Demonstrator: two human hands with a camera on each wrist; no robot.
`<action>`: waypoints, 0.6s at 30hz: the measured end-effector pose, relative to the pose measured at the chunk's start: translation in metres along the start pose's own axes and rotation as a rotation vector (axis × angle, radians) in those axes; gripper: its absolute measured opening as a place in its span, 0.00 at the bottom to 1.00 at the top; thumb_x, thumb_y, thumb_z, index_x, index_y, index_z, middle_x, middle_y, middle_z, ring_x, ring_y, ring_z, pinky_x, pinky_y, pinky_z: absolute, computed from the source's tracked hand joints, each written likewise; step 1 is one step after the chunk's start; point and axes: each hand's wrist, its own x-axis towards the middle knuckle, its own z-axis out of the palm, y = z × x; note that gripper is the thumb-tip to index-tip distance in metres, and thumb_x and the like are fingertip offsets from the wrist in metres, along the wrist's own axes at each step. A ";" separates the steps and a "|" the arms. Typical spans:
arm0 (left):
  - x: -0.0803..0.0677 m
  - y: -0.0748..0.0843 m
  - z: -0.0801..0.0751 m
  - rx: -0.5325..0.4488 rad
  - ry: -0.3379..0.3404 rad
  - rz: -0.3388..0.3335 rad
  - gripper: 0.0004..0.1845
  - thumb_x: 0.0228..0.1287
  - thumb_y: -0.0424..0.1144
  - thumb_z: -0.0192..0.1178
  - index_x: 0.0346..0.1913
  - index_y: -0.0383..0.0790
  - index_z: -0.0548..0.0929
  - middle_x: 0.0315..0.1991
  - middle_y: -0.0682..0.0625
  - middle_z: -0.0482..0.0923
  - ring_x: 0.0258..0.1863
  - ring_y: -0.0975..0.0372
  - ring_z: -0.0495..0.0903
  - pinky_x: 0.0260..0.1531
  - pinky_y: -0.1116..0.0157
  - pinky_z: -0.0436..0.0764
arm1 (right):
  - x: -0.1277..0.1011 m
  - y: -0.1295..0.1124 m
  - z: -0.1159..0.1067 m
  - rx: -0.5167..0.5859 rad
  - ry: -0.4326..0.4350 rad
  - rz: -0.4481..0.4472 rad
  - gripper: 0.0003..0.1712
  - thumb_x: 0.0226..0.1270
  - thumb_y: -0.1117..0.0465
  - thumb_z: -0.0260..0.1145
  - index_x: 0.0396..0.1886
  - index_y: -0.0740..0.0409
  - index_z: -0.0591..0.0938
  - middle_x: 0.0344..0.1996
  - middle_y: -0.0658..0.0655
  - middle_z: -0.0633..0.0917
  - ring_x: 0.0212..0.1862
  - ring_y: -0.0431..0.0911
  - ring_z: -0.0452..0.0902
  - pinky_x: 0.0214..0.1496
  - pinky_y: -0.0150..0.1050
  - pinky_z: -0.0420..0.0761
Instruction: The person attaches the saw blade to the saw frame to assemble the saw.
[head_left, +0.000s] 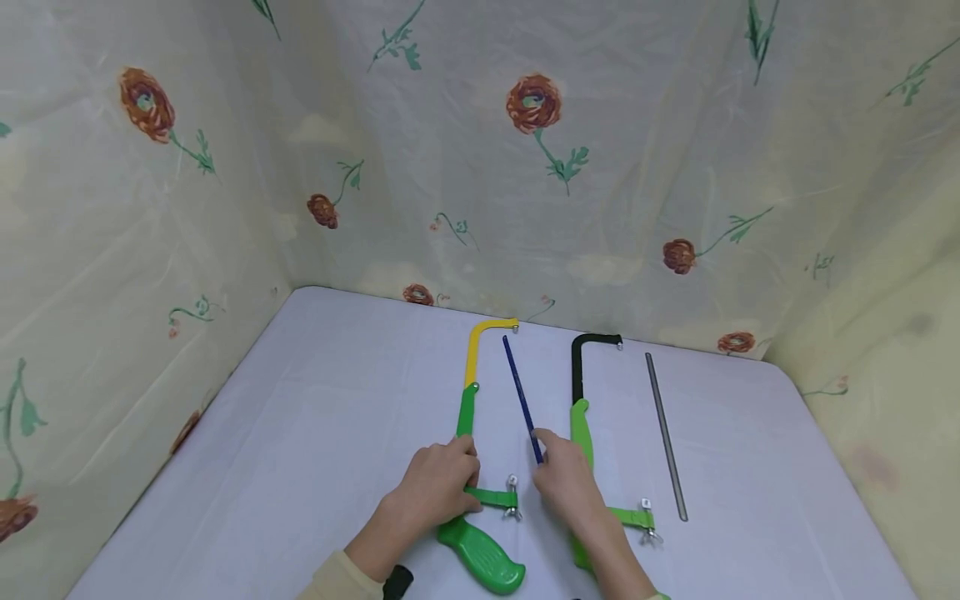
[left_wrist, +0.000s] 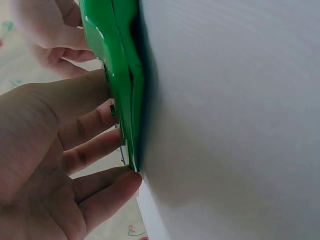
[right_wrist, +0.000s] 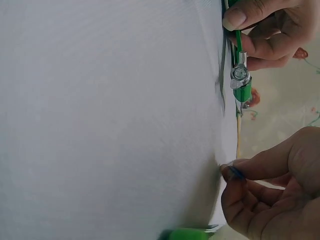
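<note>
In the head view, both forearms come from the lower edge and lean toward each other over the white table [head_left: 337,417]. The left hand [head_left: 438,482] lies with its back upward and is closed around the green saw frame [head_left: 467,408], just above its handle; the thumb is near the short crossbar [head_left: 491,497]. This frame lies on the table, its yellow bow [head_left: 472,350] pointing away from the person. The right hand [head_left: 564,479] pinches the near part of the blue blade [head_left: 519,392], which lies slanted between the two saws, its far end near the yellow bow. The right forearm passes over the second saw frame [head_left: 581,429], which has a black bow and a light green handle. To the right of it lies a grey blade [head_left: 666,437].

In the left wrist view, the left hand shows its palm side, with the fingers a little apart from each other and bent to the green saw frame, their tips touching it. The right hand appears behind, with bent fingers.

In the right wrist view, the right thumb and forefinger meet at their tips, with a small piece of the blue blade between them, and the other fingers are folded. Above, the left thumb and fingers hold the green saw frame from both sides.
</note>
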 end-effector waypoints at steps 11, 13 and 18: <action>0.000 0.001 -0.001 -0.017 -0.014 -0.012 0.14 0.49 0.52 0.77 0.24 0.51 0.82 0.43 0.57 0.77 0.28 0.67 0.74 0.24 0.74 0.70 | -0.002 0.000 -0.001 0.090 0.049 -0.040 0.26 0.59 0.79 0.57 0.58 0.68 0.80 0.36 0.62 0.86 0.33 0.46 0.76 0.32 0.36 0.77; 0.000 0.001 -0.001 -0.017 -0.017 -0.014 0.14 0.49 0.51 0.77 0.24 0.51 0.82 0.43 0.57 0.77 0.29 0.67 0.74 0.24 0.74 0.70 | -0.002 0.000 -0.002 0.092 0.061 -0.043 0.25 0.59 0.79 0.57 0.58 0.68 0.80 0.36 0.62 0.86 0.34 0.46 0.76 0.33 0.37 0.78; 0.000 0.000 -0.001 -0.024 -0.023 -0.021 0.14 0.49 0.51 0.77 0.24 0.51 0.82 0.43 0.57 0.77 0.29 0.67 0.74 0.24 0.74 0.70 | 0.000 0.001 -0.003 0.101 0.072 -0.037 0.25 0.60 0.79 0.58 0.58 0.67 0.80 0.35 0.61 0.85 0.33 0.45 0.76 0.32 0.35 0.77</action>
